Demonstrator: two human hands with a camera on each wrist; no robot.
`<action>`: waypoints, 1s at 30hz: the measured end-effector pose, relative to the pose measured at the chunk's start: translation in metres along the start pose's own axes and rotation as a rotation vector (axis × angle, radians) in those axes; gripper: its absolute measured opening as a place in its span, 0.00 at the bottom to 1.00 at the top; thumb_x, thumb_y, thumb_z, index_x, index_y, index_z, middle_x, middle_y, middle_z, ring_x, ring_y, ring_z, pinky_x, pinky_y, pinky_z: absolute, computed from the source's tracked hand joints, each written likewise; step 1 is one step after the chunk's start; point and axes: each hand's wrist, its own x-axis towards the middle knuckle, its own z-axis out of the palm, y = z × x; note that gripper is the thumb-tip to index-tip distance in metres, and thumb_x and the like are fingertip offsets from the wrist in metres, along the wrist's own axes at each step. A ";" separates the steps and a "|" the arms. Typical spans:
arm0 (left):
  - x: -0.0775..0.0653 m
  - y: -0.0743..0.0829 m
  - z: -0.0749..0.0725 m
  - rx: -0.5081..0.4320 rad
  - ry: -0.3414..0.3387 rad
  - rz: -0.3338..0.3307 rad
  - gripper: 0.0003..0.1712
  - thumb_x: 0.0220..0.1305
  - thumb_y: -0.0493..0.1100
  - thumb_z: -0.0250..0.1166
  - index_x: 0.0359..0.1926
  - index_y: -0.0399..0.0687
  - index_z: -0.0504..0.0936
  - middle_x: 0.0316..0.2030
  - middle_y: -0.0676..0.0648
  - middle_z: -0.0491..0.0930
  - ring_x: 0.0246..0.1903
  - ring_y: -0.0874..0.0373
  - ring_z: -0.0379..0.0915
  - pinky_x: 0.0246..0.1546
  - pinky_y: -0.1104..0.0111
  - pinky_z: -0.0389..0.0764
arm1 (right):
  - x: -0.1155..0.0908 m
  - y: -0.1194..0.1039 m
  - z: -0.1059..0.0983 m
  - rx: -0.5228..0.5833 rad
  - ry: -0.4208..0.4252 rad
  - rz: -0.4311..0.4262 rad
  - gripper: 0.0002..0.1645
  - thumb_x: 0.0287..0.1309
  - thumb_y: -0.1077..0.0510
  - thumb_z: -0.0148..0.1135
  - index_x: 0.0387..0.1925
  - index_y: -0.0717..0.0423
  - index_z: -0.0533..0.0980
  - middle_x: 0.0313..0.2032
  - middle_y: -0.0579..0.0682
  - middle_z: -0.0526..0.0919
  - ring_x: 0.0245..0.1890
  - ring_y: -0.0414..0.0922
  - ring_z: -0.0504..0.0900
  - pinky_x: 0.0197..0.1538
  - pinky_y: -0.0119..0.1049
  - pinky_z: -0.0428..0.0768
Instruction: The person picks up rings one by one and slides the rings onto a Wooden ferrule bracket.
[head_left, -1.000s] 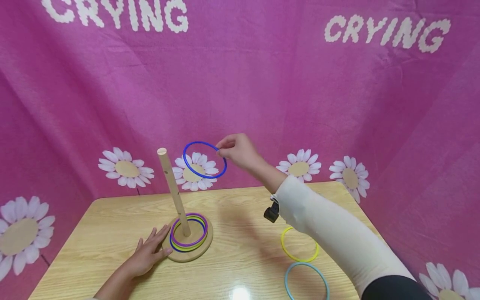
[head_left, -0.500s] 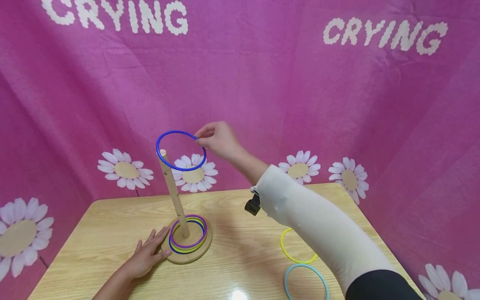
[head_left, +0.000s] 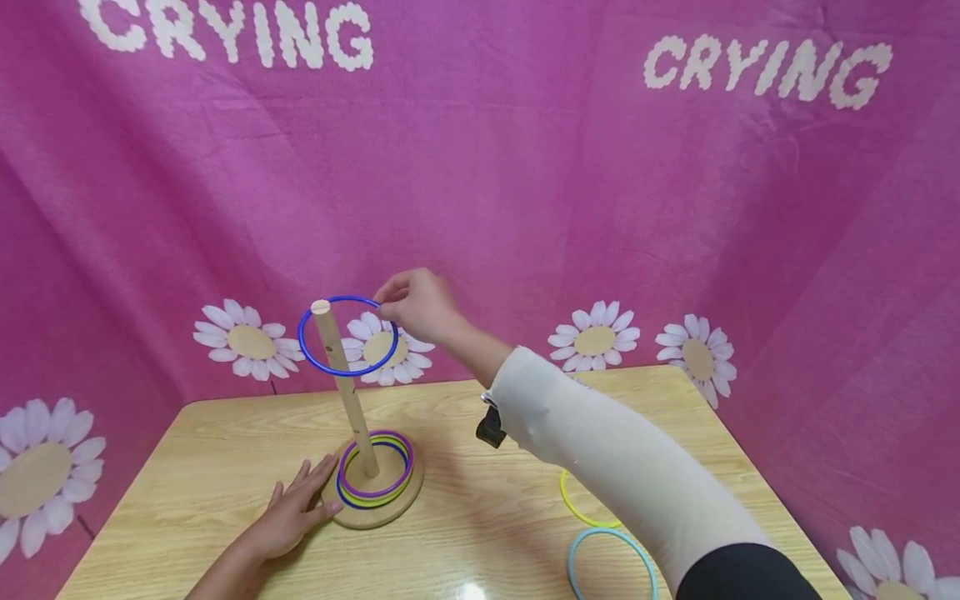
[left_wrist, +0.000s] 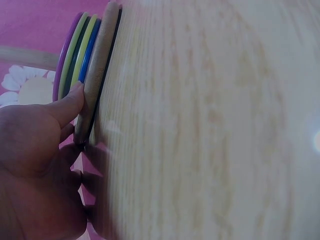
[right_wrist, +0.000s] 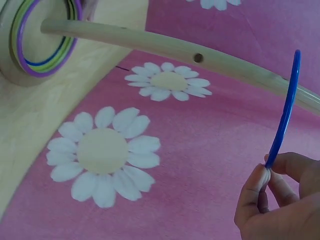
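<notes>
My right hand (head_left: 423, 308) pinches a blue ring (head_left: 348, 375) between thumb and fingertips at its right side. The ring circles the upper part of an upright wooden peg (head_left: 348, 400), just below its top. Several rings lie stacked round the peg's foot, a purple ring (head_left: 408, 467) uppermost and a blue ring (left_wrist: 90, 45) lowest. My left hand (head_left: 288, 517) rests at the left edge of the round wooden base (head_left: 375, 517), fingers spread. In the left wrist view its thumb touches the base's rim beside the stack.
On the table (head_left: 480, 500), a yellow ring (head_left: 573, 504) and a light blue ring (head_left: 573, 558) lie to the right, the yellow one partly under my right forearm. Behind the table hangs a pink cloth (head_left: 495, 183) with white daisies.
My right hand has carried the blue ring left to the peg, up over its top and then down a little round it. The left hand stays where it was.
</notes>
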 end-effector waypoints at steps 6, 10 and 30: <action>-0.001 0.002 -0.001 -0.002 0.000 -0.002 0.45 0.71 0.50 0.66 0.79 0.35 0.57 0.78 0.31 0.52 0.77 0.24 0.30 0.65 0.25 0.23 | -0.005 0.021 0.015 -0.003 -0.006 0.029 0.05 0.59 0.66 0.71 0.38 0.61 0.88 0.41 0.55 0.91 0.34 0.40 0.85 0.31 0.25 0.78; -0.001 0.002 -0.001 0.005 -0.007 -0.008 0.45 0.71 0.50 0.66 0.79 0.36 0.57 0.78 0.31 0.52 0.77 0.24 0.30 0.65 0.25 0.23 | -0.009 0.037 0.026 -0.021 0.001 0.034 0.05 0.57 0.66 0.72 0.36 0.60 0.88 0.40 0.54 0.91 0.34 0.38 0.83 0.30 0.25 0.77; 0.001 -0.001 -0.002 0.015 -0.009 0.011 0.45 0.72 0.51 0.65 0.80 0.39 0.56 0.79 0.32 0.52 0.77 0.23 0.30 0.64 0.23 0.23 | -0.036 0.113 0.079 -0.043 -0.002 0.073 0.03 0.53 0.67 0.72 0.31 0.59 0.88 0.28 0.49 0.88 0.26 0.33 0.76 0.30 0.25 0.75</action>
